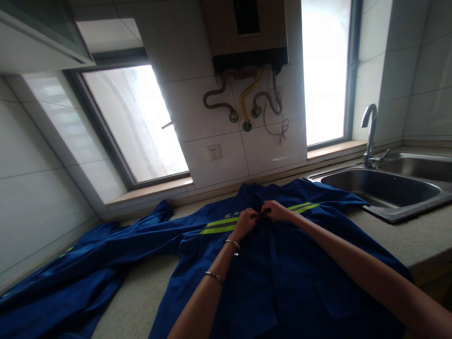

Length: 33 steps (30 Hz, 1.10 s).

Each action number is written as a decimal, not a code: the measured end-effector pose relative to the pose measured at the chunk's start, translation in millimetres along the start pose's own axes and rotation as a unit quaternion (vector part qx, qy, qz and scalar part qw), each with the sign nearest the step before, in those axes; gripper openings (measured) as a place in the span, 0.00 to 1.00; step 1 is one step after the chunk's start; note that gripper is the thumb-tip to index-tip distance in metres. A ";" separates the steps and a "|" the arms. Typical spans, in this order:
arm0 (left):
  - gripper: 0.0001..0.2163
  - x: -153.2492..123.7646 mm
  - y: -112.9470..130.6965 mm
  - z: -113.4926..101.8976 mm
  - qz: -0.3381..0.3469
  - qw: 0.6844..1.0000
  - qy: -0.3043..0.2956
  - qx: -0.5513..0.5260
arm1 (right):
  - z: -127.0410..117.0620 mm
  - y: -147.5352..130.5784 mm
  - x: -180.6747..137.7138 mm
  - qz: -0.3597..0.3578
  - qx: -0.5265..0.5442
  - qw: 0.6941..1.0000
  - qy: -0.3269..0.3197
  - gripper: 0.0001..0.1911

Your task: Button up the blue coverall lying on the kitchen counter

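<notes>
A blue work jacket (247,278) with yellow-green and grey reflective bands lies spread front side up on the counter, its collar toward the wall. Both hands meet at its front opening, level with the chest band. My left hand (248,220) pinches the jacket's front edge from the left, two bracelets on that wrist. Close beside it, my right hand (276,211) is closed on the other front edge. The fingertips are dark and small, so any button or zip between them cannot be made out.
More blue clothing (81,282) lies folded on the counter (141,292) at left. To the right is a steel double sink (381,188) with a tap (369,134); one jacket sleeve reaches its rim. A water heater (247,37) with pipes and a wall socket (214,151) are behind.
</notes>
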<state>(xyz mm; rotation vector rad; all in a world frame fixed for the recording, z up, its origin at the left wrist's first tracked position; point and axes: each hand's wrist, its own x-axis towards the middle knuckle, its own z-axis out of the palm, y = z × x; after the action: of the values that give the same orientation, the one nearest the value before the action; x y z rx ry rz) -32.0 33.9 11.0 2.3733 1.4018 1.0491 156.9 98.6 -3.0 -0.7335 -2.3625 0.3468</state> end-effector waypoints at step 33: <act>0.10 1.3 -6.3 6.4 -0.077 0.994 -0.014 -0.071 | 6.3 0.4 6.8 0.062 0.030 0.996 -0.061 0.11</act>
<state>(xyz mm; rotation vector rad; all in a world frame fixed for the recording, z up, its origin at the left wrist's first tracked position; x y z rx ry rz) -31.7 39.5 3.8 2.1350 1.4246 1.0327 148.6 102.6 -4.6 -0.8539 -2.4139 0.5283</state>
